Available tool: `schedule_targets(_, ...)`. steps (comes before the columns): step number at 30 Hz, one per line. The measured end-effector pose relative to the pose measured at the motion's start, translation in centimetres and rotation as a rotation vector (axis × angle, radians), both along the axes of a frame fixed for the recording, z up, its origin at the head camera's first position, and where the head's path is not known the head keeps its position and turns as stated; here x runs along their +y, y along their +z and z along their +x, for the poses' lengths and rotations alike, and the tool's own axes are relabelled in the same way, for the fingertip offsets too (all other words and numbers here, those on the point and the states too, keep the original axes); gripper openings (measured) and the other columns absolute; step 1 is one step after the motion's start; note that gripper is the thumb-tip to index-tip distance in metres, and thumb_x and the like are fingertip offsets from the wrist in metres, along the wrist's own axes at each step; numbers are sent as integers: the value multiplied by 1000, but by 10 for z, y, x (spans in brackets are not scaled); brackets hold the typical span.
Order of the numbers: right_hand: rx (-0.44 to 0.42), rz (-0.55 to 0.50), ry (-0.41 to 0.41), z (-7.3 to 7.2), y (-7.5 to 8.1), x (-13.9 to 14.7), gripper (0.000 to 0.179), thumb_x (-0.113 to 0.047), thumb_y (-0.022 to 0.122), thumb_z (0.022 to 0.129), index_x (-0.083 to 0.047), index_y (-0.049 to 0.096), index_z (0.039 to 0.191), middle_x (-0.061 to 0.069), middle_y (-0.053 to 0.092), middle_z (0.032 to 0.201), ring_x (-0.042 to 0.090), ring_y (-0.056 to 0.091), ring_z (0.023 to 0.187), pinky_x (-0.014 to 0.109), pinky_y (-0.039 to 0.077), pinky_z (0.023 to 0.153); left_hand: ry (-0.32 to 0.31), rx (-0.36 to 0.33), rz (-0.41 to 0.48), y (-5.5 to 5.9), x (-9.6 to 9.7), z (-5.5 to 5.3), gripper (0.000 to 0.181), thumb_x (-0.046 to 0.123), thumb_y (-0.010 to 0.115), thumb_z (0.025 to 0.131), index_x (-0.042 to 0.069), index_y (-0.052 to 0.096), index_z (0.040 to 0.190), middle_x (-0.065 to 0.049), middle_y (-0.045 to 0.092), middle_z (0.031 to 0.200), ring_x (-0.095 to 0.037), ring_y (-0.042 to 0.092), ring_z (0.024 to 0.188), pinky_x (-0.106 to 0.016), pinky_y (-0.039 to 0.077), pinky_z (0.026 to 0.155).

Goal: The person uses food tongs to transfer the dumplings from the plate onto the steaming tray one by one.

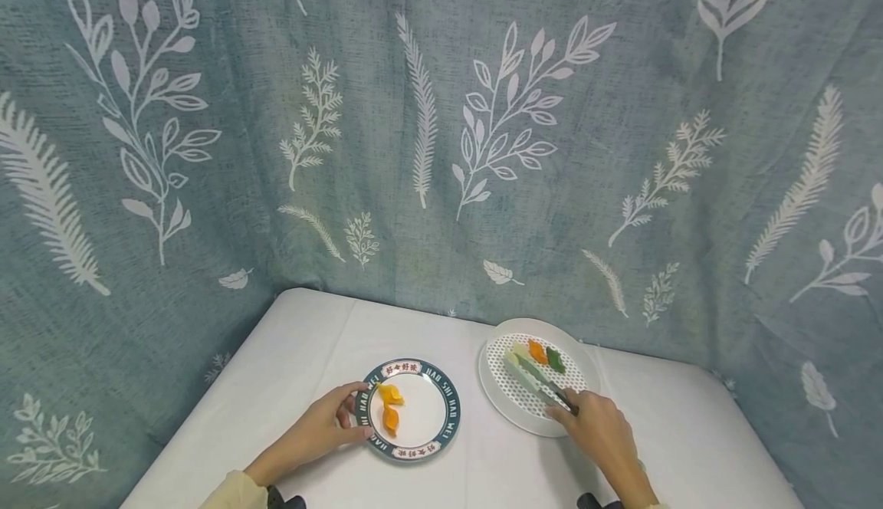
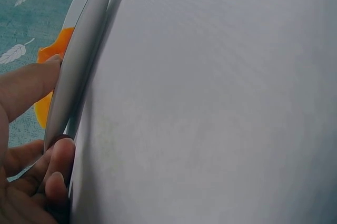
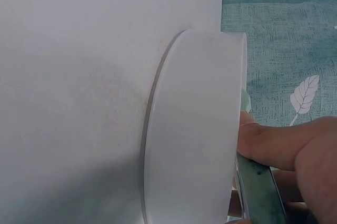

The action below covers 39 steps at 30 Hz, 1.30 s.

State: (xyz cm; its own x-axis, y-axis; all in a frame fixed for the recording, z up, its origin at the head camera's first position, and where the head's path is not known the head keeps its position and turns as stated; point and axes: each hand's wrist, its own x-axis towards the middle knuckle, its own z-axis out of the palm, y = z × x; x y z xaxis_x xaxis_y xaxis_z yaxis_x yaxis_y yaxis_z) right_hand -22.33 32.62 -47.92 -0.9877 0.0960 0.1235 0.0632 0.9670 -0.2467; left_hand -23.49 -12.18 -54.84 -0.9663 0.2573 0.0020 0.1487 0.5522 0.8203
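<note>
My left hand [image 1: 329, 422] grips the left rim of a white plate [image 1: 422, 409] with a dark green lettered border. In the left wrist view its thumb [image 2: 31, 84] lies on the plate's upper face, fingers curled at the underside. On the plate lie a yellow piece [image 1: 391, 394] and an orange piece [image 1: 390, 421], both dumpling-shaped. My right hand [image 1: 599, 426] holds pale green tongs [image 1: 534, 380] with dark handles over a white round steamer [image 1: 491, 390]. The tong tips are at a pale yellow-green piece [image 1: 513, 353]; whether they clasp it, I cannot tell.
Inside the steamer, on its perforated base, an orange piece [image 1: 537, 351] and a dark green piece [image 1: 555, 359] lie beyond the tongs. The steamer has a tall white side wall [image 3: 195, 124]. A white-covered table [image 1: 310, 340] meets a blue-green leaf-patterned curtain [image 1: 386, 149].
</note>
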Motion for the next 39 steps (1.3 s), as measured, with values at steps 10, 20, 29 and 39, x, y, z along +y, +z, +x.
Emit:
schedule_targets(10,2,-17,-7,0,1,0,62,-43,83,85,5,71,122,25,71,115,41,70,96,51,54,69,-9,-6,9,1,-1,-1,84,40,90,78,10,52,147,0,57,101,-16,53,80,-27,45,64)
schedule_targets(20,58,-38,3,7,9,-3,65,-47,83,84,3,71,124,22,72,111,32,70,85,47,53,62,10,-8,-11,0,1,-1,86,42,90,77,11,52,147,2,57,100,-14,53,78,-27,46,64)
schedule_targets(29,214,-61,103,21,15,-19,59,-46,83,85,0,74,121,18,74,105,37,72,90,53,55,68,14,-10,-8,0,1,-1,86,41,91,76,12,53,147,2,57,100,-14,53,78,-27,45,63)
schedule_targets(39,235,-82,142,29,10,-46,55,-44,86,82,-7,75,122,11,75,103,32,72,91,52,55,74,9,1,-19,0,0,-2,86,44,90,76,12,53,147,2,57,100,-14,53,77,-27,46,64)
